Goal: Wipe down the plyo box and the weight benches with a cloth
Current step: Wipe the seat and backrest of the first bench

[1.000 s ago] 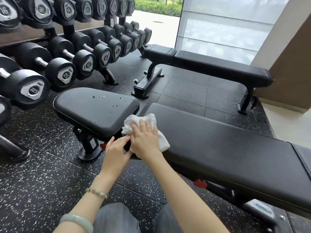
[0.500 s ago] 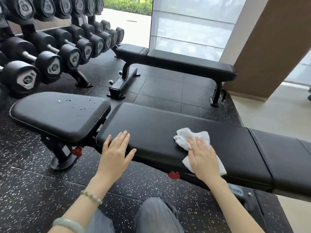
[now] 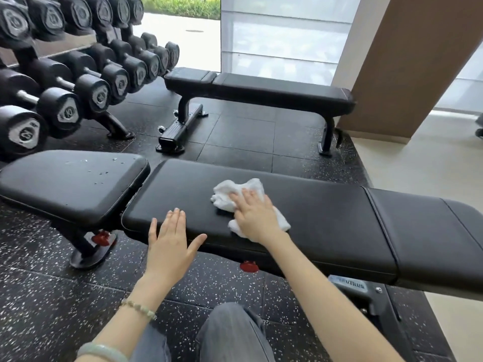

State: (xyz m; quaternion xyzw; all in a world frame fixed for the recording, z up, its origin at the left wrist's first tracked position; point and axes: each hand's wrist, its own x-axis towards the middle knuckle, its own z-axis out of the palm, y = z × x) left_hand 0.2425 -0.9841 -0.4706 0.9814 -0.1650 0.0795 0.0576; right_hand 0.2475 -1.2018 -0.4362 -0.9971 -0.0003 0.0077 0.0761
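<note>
Soft, limp cloth [image 3: 235, 189] bunches easily; the right hand [image 3: 257, 220] presses it with flat, close fingers on the near bench [image 3: 326, 220], while the left hand [image 3: 168, 244] is open, thumb spread.

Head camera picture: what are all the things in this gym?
near bench: one, black, across the middle, in front of the person
far bench: one, black, behind it by the window
cloth: one, white, on the near bench's long pad
droplets: several, clear, on the seat pad at left
dumbbells: many, black, on the rack at left
knobs: two, red, under the near bench
floor: one, black with white specks, under everything
pillar: one, brown, back right
trousers: one pair, grey, bottom middle
bracelets: two, pale green, left wrist
left hand: one, fingers flat on the long pad's near edge
right hand: one, pressing flat on the cloth
</note>
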